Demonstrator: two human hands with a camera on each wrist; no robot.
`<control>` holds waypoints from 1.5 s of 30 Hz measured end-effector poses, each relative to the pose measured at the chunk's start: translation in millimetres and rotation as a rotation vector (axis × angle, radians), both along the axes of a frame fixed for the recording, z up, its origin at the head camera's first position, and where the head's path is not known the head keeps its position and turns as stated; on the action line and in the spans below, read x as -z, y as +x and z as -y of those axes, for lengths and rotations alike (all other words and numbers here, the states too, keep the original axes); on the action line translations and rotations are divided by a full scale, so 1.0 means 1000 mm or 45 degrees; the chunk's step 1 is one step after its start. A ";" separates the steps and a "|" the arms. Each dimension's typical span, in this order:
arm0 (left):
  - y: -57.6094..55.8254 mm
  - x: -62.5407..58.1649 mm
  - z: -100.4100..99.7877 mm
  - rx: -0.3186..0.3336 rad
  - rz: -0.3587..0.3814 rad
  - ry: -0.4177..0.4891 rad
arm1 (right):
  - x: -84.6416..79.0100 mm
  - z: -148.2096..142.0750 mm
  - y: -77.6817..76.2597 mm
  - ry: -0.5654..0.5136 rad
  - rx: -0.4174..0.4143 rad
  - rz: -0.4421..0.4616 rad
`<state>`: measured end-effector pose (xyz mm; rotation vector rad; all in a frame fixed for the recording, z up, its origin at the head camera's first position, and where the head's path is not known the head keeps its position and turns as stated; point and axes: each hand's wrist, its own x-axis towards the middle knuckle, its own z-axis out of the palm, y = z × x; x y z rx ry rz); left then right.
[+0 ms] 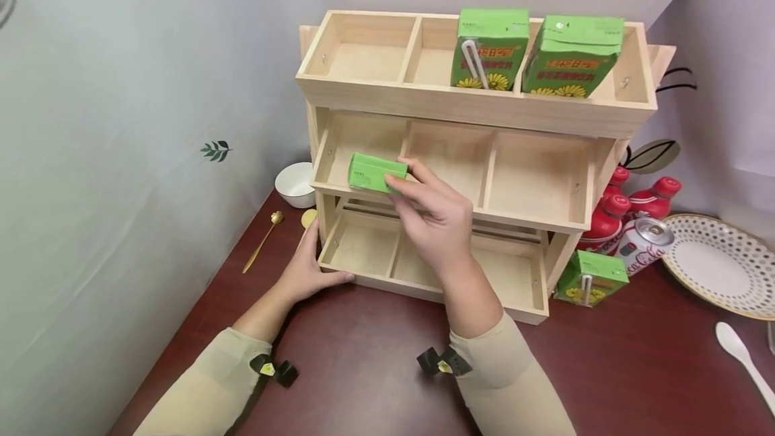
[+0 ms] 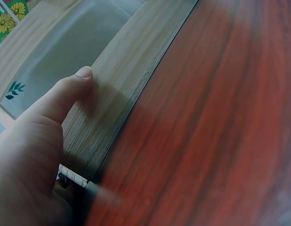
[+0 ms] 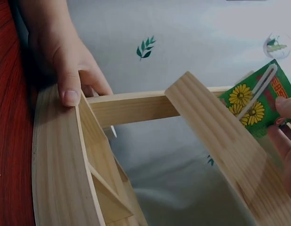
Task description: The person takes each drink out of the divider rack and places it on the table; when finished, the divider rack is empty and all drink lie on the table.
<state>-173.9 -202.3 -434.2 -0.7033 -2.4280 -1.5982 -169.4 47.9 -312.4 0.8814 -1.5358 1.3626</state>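
Note:
My right hand [image 1: 436, 224] pinches a small green drink carton [image 1: 369, 172] by its right end, at the left compartment of the middle tier of a wooden rack [image 1: 472, 101]. Yellow flowers and a white straw show on the carton's side [image 3: 252, 96] in the right wrist view, where its lower part overlaps the tier's front board [image 3: 220, 136]. My left hand [image 1: 305, 273] grips the rack's bottom left corner. Its thumb presses the front board while the other fingers go round the side, as the right wrist view shows.
Two similar cartons, one with a straw [image 1: 493, 52] and another [image 1: 572, 56], stand in the top tier. Right of the rack are a carton [image 1: 590, 279], red-capped bottles [image 1: 654, 197], a can [image 1: 644, 247], a dotted plate [image 1: 720, 261] and a white spoon [image 1: 741, 352]. A bowl [image 1: 295, 185] and gold spoon [image 1: 263, 241] lie left.

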 end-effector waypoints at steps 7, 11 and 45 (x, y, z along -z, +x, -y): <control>0.000 -0.001 -0.001 0.027 0.027 0.062 | -0.026 -0.006 0.023 -0.003 -0.032 -0.075; 0.002 0.001 -0.001 -0.011 0.022 0.031 | -0.030 -0.012 0.029 -0.008 -0.051 -0.106; 0.004 0.002 -0.004 -0.049 0.086 0.018 | -0.012 -0.132 0.084 -0.071 0.113 -0.166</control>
